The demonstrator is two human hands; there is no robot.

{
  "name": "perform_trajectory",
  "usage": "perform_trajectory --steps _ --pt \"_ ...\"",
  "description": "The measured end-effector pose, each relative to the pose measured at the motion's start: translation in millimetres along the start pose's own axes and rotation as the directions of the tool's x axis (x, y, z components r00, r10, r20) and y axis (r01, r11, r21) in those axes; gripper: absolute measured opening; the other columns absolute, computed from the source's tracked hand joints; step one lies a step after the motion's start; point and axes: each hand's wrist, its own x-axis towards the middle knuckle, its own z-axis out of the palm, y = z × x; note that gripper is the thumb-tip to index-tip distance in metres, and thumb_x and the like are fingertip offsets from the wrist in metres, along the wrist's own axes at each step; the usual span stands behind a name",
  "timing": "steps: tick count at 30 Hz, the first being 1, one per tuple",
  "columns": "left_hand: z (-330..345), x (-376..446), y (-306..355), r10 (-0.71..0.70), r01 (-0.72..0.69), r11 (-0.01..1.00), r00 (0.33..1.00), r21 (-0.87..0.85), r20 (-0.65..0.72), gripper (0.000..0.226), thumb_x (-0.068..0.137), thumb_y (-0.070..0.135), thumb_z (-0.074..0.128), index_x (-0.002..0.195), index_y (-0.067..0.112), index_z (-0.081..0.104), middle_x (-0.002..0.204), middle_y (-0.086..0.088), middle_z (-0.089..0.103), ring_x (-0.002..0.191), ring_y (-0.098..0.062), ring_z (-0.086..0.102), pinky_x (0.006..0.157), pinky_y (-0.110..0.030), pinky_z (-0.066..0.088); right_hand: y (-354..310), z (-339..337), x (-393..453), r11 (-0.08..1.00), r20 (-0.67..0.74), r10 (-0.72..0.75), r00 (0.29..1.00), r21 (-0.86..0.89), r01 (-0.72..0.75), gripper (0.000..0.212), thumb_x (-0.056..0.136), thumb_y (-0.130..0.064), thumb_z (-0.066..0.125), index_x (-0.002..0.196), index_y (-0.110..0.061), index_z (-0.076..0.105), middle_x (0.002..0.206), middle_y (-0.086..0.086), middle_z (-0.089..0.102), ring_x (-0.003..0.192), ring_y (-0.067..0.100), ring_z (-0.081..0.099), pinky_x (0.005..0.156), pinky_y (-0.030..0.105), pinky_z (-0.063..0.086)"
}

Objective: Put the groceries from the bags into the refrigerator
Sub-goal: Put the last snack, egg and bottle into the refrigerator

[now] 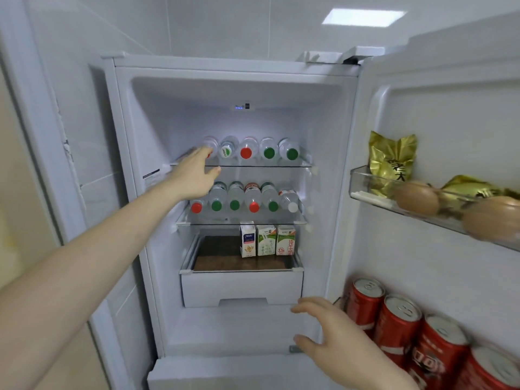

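Observation:
The refrigerator (323,170) stands open in front of me. Several water bottles lie on their sides on the upper glass shelf (281,165), and several more on the shelf below (244,222). My left hand (194,175) reaches in at the left end of the upper shelf, fingers extended against the leftmost bottle (210,143), whose cap it hides. My right hand (334,342) hovers open and empty low at the fridge's front, beside the door. Three milk cartons (266,240) stand on the drawer cover (225,257). No grocery bags are in view.
The open door (450,122) is on the right. Its upper bin (365,190) holds gold packets (392,161) and brown onions (417,198). Several red cans (396,322) fill the lower door bin. A white drawer (242,288) sits under the cartons. A wall is at the left.

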Motion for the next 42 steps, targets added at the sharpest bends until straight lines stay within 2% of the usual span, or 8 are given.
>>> perform_trajectory --steps 4,9,12,20,24,29,36,42 --pt "-6.3 -74.0 45.9 0.059 -0.064 0.995 0.996 -0.078 -0.069 0.044 0.101 0.032 0.055 0.144 0.026 0.050 0.159 0.007 0.037 0.130 -0.019 0.052 0.108 -0.029 0.034 6.6 -13.0 -40.3 0.998 0.013 -0.053 0.999 0.022 0.052 0.049 0.083 -0.059 0.063 0.129 -0.054 0.049 0.146 -0.038 0.027 0.139 -0.009 0.034 0.112 0.013 0.034" --pt "8.1 -191.8 85.5 0.072 -0.071 0.990 0.997 -0.120 0.001 0.039 0.099 0.034 0.058 0.138 0.035 0.055 0.155 0.019 0.039 0.136 -0.002 0.040 0.091 -0.005 0.031 18.5 -35.1 -95.9 0.997 0.060 -0.077 0.995 -0.019 0.079 0.056 0.085 -0.063 0.063 0.136 -0.055 0.043 0.151 -0.040 0.017 0.140 -0.010 0.030 0.111 0.018 0.037" --pt "22.5 -265.9 95.2 0.006 -0.001 0.992 0.999 -0.125 0.040 0.037 0.098 0.033 0.060 0.134 0.038 0.056 0.153 0.025 0.040 0.136 0.006 0.037 0.095 0.004 0.024 22.6 -41.3 -126.9 0.993 0.077 -0.107 0.991 -0.043 0.110 0.059 0.088 -0.059 0.064 0.141 -0.054 0.039 0.152 -0.041 0.011 0.139 -0.013 0.021 0.112 0.015 0.027" --pt "19.1 -402.7 112.0 -0.165 0.189 0.973 0.971 -0.130 0.173 0.033 0.097 0.037 0.061 0.128 0.047 0.056 0.150 0.037 0.034 0.137 0.013 0.033 0.110 -0.015 0.029 22.5 -53.6 -185.5 0.990 0.081 0.043 0.996 -0.139 -0.031 0.067 0.089 -0.060 0.062 0.149 -0.047 0.034 0.159 -0.028 0.016 0.146 0.008 0.030 0.117 0.027 0.029" --pt "3.5 -427.6 120.4 -0.178 0.201 0.972 0.968 -0.121 0.177 0.032 0.097 0.036 0.060 0.127 0.046 0.057 0.148 0.038 0.034 0.131 0.021 0.028 0.106 -0.003 0.017 10.0 -46.9 -200.6 0.967 0.074 0.100 0.992 -0.243 -0.080 0.067 0.088 -0.066 0.056 0.149 -0.046 0.034 0.159 -0.025 0.023 0.148 0.016 0.026 0.119 0.037 0.029" --pt "-13.5 -451.6 137.2 -0.162 0.200 0.958 0.969 -0.204 0.186 0.030 0.096 0.041 0.059 0.125 0.050 0.057 0.144 0.044 0.034 0.135 0.016 0.032 0.111 -0.031 0.041 -16.5 -33.3 -201.9 0.943 0.055 0.175 0.983 -0.297 -0.151 0.063 0.089 -0.065 0.056 0.147 -0.044 0.040 0.158 -0.019 0.033 0.146 0.022 0.028 0.118 0.044 0.029" --pt "-30.3 -486.4 147.1 -0.142 0.178 0.956 0.977 -0.235 0.162 0.029 0.097 0.042 0.058 0.124 0.050 0.057 0.144 0.041 0.036 0.127 0.015 0.042 0.107 -0.021 0.038 -56.4 -7.6 -194.5 0.954 0.056 0.170 0.984 -0.261 -0.150 0.052 0.091 -0.055 0.058 0.140 -0.041 0.050 0.163 -0.012 0.029 0.148 0.028 0.024 0.116 0.045 0.029" --pt "-52.9 -504.3 139.2 -0.125 0.155 0.949 0.984 -0.273 0.124 0.024 0.099 0.034 0.056 0.119 0.047 0.060 0.143 0.036 0.041 0.134 0.010 0.039 0.112 -0.026 0.037 -105.9 8.4 -218.4 0.995 -0.007 0.043 0.999 -0.093 -0.043 0.046 0.092 -0.047 0.062 0.136 -0.036 0.054 0.148 -0.014 0.045 0.143 0.014 0.037 0.115 0.040 0.037"
